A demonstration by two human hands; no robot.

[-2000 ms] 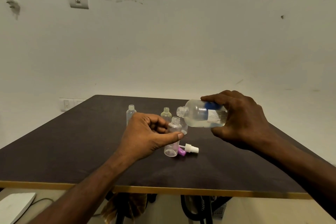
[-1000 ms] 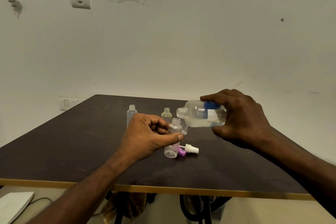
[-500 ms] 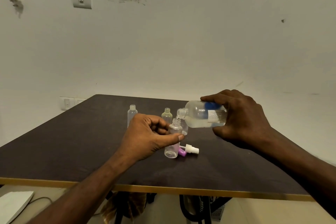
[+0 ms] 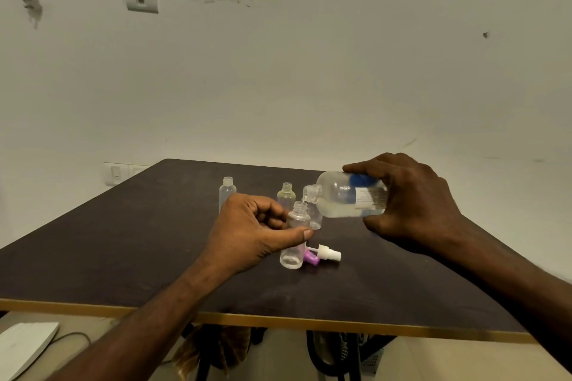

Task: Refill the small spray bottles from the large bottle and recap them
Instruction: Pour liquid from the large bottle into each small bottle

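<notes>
Clear small bottle (image 4: 295, 237) (uncapped) gripped by left hand (image 4: 247, 235); right hand (image 4: 411, 198) tilts large bottle (image 4: 346, 195) mid-table.

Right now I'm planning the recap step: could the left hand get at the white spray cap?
Probably not yet: the left hand grips the small bottle being filled. The white spray cap lies uncovered on the table just beyond it.

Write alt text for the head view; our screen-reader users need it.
A right hand tips a large clear bottle so liquid runs into a small open bottle that the left hand holds on a dark table. Two more uncapped small bottles stand behind; white and purple spray caps lie beside it.
</notes>
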